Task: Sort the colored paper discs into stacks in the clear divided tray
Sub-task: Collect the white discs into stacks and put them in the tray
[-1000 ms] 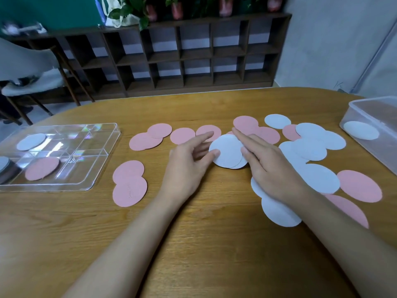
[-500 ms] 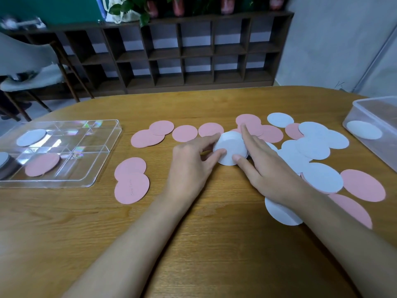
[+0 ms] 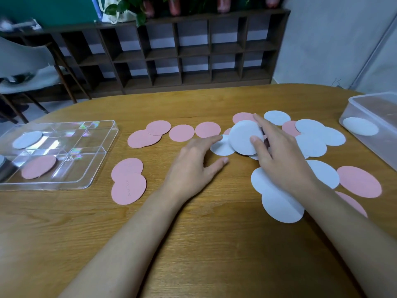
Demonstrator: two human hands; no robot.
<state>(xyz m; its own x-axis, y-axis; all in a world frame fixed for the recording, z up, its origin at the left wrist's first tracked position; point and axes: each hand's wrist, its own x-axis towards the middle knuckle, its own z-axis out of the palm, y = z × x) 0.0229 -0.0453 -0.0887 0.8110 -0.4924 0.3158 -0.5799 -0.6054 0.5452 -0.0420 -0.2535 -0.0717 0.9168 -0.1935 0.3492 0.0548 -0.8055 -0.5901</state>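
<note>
Since half a second back the white disc [image 3: 242,136] has come up off the wood. It was lying flat between both hands, and now the right hand [image 3: 281,160] has it tipped up, thumb on the near face, fingers behind, pinched tight. Might be more than one sheet in there, can't tell. The left hand [image 3: 193,168] has let go, fingers spread and loose, index tip just touching a second white disc [image 3: 221,148] lying flat.

That's all mid-tabletop, toward the far edge. The clear divided tray [image 3: 64,186] sits at the left edge with one white piece [image 3: 26,139] in a far compartment and one pink piece [image 3: 38,166] in a near one.

Looks like the gather-the-whites step to me. Next is probably a carry over to the tray's white compartment, pinch kept firm so nothing fans out. Plenty of pink discs [image 3: 181,132] are left loose.
</note>
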